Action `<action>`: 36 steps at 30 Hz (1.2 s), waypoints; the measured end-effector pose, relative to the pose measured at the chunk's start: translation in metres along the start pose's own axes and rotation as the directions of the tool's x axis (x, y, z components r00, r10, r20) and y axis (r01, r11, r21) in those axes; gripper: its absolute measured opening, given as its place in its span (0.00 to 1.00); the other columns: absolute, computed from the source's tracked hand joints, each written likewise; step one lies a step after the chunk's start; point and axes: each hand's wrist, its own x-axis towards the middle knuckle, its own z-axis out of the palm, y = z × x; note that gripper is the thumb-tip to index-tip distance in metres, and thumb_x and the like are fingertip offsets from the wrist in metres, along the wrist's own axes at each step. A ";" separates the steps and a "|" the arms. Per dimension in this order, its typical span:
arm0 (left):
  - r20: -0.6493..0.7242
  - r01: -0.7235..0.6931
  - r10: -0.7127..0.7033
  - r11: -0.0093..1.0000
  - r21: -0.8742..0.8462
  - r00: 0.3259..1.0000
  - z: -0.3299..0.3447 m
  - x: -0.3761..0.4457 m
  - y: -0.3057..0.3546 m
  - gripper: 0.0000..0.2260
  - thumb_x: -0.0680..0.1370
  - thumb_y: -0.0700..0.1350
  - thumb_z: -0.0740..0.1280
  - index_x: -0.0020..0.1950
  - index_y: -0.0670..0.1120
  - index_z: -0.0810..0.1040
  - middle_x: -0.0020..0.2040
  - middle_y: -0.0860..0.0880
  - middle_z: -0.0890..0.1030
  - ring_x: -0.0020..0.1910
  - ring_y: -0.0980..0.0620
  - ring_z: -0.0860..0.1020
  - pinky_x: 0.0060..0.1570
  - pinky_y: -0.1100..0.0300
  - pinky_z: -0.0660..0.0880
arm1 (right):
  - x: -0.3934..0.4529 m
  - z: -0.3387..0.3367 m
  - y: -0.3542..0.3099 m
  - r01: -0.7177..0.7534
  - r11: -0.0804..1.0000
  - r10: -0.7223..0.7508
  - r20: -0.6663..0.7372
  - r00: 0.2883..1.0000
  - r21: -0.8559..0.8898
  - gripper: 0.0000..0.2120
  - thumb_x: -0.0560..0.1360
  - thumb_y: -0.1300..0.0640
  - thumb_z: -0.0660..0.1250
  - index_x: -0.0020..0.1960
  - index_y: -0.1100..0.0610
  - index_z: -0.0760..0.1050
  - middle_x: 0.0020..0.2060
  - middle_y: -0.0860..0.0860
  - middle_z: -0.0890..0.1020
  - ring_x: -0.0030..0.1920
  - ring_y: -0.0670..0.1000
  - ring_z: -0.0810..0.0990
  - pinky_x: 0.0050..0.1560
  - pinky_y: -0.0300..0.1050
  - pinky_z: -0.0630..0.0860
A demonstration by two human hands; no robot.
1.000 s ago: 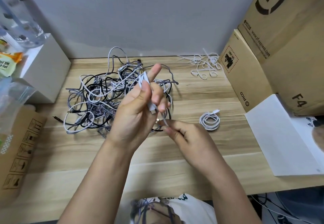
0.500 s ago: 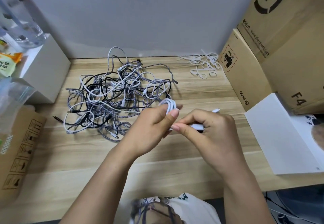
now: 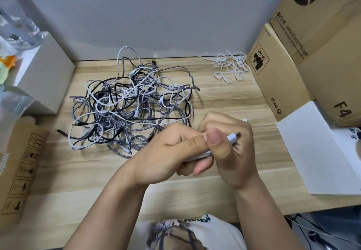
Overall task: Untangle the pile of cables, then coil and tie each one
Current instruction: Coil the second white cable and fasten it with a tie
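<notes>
1. Head view: both hands meet above the front middle of the wooden desk (image 3: 224,101), just in front of the cable pile.
2. Left hand (image 3: 172,152): fingers curled around a white cable (image 3: 199,156), gripping it; the thumb lies along the top toward the right hand.
3. Right hand (image 3: 230,148): fingers clenched on the same white cable, thumb pressing down beside the left thumb. The cable's white plug (image 3: 232,137), with a dark metal tip, sticks out to the right of the thumb.
4. How much of the white cable is coiled inside the hands cannot be told; the fingers hide it.
5. Tangled pile of cables (image 3: 132,105): grey braided, black and white leads, lying on the desk left of centre, behind the hands, apart from them.
6. White ties (image 3: 230,67): a loose heap at the back right of the desk, near the cardboard boxes (image 3: 304,58).
7. White sheet (image 3: 316,152): lies flat at the right edge, against the boxes.
8. White box (image 3: 48,69): stands at the left, beside the pile.
</notes>
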 end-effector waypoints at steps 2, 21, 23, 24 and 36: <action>-0.079 -0.007 0.009 1.000 0.024 0.997 0.002 0.007 0.001 0.20 0.74 0.54 0.57 0.22 0.51 0.71 0.19 0.55 0.63 0.20 0.61 0.60 0.23 0.71 0.57 | 0.004 0.005 0.002 0.053 0.997 -0.061 -0.155 0.986 -0.055 0.21 0.76 0.46 0.59 0.26 0.52 0.70 0.21 0.50 0.66 0.25 0.45 0.65 0.28 0.38 0.60; -0.356 -0.050 -0.040 0.969 -0.242 0.934 -0.056 0.075 -0.046 0.12 0.78 0.43 0.53 0.35 0.43 0.65 0.27 0.56 0.64 0.27 0.59 0.59 0.27 0.65 0.55 | 0.115 -0.018 0.126 -0.442 0.876 0.468 -0.122 0.875 0.193 0.33 0.68 0.29 0.48 0.32 0.57 0.71 0.21 0.46 0.71 0.24 0.42 0.66 0.26 0.35 0.60; -0.402 -0.035 -0.075 0.965 -0.260 0.912 -0.068 0.082 -0.056 0.12 0.78 0.45 0.56 0.34 0.45 0.68 0.28 0.49 0.60 0.27 0.56 0.56 0.26 0.60 0.50 | 0.135 -0.033 0.173 -0.575 0.814 0.571 -0.291 0.768 0.079 0.20 0.77 0.40 0.58 0.37 0.54 0.73 0.26 0.44 0.74 0.27 0.43 0.69 0.29 0.36 0.63; -0.413 -0.021 -0.088 0.967 -0.254 0.906 -0.070 0.083 -0.058 0.13 0.78 0.47 0.58 0.34 0.47 0.70 0.29 0.46 0.58 0.27 0.53 0.54 0.27 0.56 0.49 | 0.141 -0.041 0.195 -0.634 0.773 0.583 -0.365 0.725 -0.025 0.11 0.78 0.48 0.62 0.40 0.52 0.74 0.31 0.44 0.76 0.31 0.43 0.72 0.32 0.38 0.65; -0.473 0.022 -0.137 0.971 -0.239 0.870 -0.092 0.090 -0.074 0.12 0.77 0.50 0.59 0.35 0.46 0.69 0.30 0.46 0.62 0.26 0.57 0.59 0.26 0.62 0.54 | 0.159 -0.089 0.292 -0.784 0.118 0.686 -0.521 0.508 -0.609 0.09 0.79 0.55 0.58 0.56 0.52 0.73 0.55 0.54 0.78 0.56 0.59 0.76 0.51 0.45 0.69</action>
